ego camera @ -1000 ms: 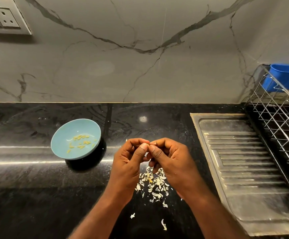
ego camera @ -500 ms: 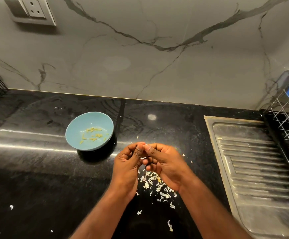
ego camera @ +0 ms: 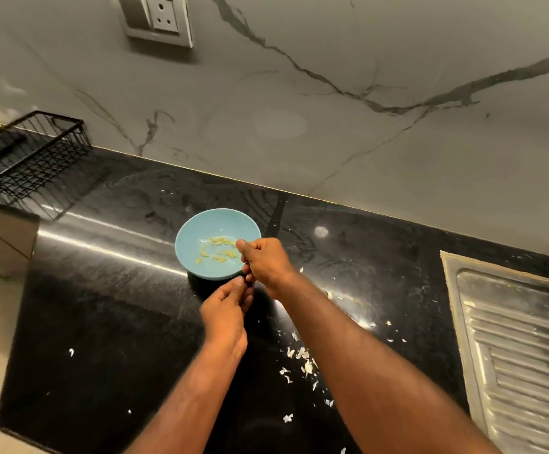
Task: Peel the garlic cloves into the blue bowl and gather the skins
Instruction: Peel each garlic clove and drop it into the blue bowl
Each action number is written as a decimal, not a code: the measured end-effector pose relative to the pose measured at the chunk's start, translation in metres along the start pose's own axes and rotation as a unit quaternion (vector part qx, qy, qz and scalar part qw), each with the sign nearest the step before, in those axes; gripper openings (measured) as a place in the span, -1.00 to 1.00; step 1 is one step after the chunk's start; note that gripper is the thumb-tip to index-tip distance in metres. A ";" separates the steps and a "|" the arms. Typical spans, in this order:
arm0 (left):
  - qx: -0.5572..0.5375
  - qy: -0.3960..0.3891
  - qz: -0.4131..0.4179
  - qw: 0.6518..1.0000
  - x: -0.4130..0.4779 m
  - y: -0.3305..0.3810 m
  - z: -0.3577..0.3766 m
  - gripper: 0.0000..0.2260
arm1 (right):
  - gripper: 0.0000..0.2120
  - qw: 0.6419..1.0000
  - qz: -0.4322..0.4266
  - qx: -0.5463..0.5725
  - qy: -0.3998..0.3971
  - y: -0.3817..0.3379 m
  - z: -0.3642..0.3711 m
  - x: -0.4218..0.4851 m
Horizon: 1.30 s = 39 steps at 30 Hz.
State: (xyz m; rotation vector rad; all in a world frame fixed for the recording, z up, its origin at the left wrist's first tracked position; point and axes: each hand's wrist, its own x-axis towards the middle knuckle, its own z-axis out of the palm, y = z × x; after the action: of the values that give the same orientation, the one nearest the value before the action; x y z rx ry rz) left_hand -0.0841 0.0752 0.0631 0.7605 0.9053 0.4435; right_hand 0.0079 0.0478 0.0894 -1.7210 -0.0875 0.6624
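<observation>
Right hand curled over blue bowl rim, grip unclear; left hand likewise; cloves lie flat, axes mixed

The black worktop is shining under the light. The blue bowl is sitting on it near the middle, towards the wall. Garlic skins are lying scattered to the bowl's near right, with one stray scrap well off to the left. A black wire basket is standing at the far left end, and a ridged draining board is lying at the right.
</observation>
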 end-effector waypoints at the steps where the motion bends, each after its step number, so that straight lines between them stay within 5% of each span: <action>1: 0.011 0.006 -0.004 1.000 0.001 -0.003 -0.002 -0.89 | -0.67 0.999 -0.011 -0.038 0.016 0.001 0.002 0.007; 4: 0.035 0.011 -0.012 0.999 0.004 -0.010 -0.007 -0.90 | -0.67 0.993 -0.028 -0.107 0.044 0.006 0.004 0.020; 11: 0.074 -0.050 -0.011 0.996 -0.015 -0.010 0.002 -0.81 | -0.92 0.996 -0.073 -0.033 0.045 0.019 -0.036 -0.031; 14: 0.062 -0.126 -0.088 0.986 -0.036 -0.017 0.019 -0.82 | -0.74 0.986 -0.124 -0.090 0.064 0.042 -0.063 -0.079; 17: 0.062 -0.201 -0.211 0.955 -0.054 -0.017 0.035 -0.77 | -0.75 0.900 -0.246 -0.344 0.107 0.084 -0.093 -0.118; 19: 0.110 -0.249 -0.230 0.934 -0.063 -0.015 0.038 -0.77 | -0.67 0.863 -0.196 -0.451 0.118 0.099 -0.114 -0.134; 22: 0.178 -0.282 -0.148 0.931 -0.077 -0.025 0.041 -0.80 | -0.72 0.887 -0.091 -0.423 0.163 0.102 -0.143 -0.148; 24: 0.249 -0.300 0.030 0.920 -0.081 -0.035 0.039 -0.82 | -0.72 0.943 -0.054 -0.250 0.214 0.094 -0.146 -0.150; 25: 0.296 -0.334 0.144 0.883 -0.083 -0.042 0.037 -0.79 | -0.66 0.969 -0.022 -0.124 0.214 0.087 -0.144 -0.151; 27: 0.390 -0.434 0.308 0.751 -0.083 -0.059 0.032 -0.63 | -0.50 0.979 0.046 0.136 0.144 0.076 -0.134 -0.154; 29: 0.487 -0.473 0.390 0.622 -0.072 -0.082 0.024 -0.50 | -0.41 0.955 0.061 0.275 0.088 0.062 -0.129 -0.160; 30: 0.526 -0.471 0.393 0.589 -0.067 -0.085 0.020 -0.48 | -0.38 0.954 0.049 0.285 0.085 0.055 -0.129 -0.163; 32: 0.546 -0.451 0.341 0.618 -0.055 -0.084 0.014 -0.50 | -0.44 0.960 -0.009 0.248 0.130 0.044 -0.134 -0.170; 36: 0.501 -0.338 0.338 0.722 -0.042 -0.074 0.008 -0.82 | -0.90 0.957 -0.127 0.112 0.235 0.033 -0.144 -0.177; 39: 0.494 -0.289 0.307 0.760 -0.042 -0.067 0.012 -0.87 | -0.87 0.964 -0.101 -0.019 0.245 0.046 -0.141 -0.164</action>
State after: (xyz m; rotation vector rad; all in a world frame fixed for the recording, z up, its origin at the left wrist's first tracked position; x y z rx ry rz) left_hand -0.0953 -0.0010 0.0404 2.0808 0.1982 0.2278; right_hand -0.0753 -0.1540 0.1244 -1.8380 0.0716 0.0741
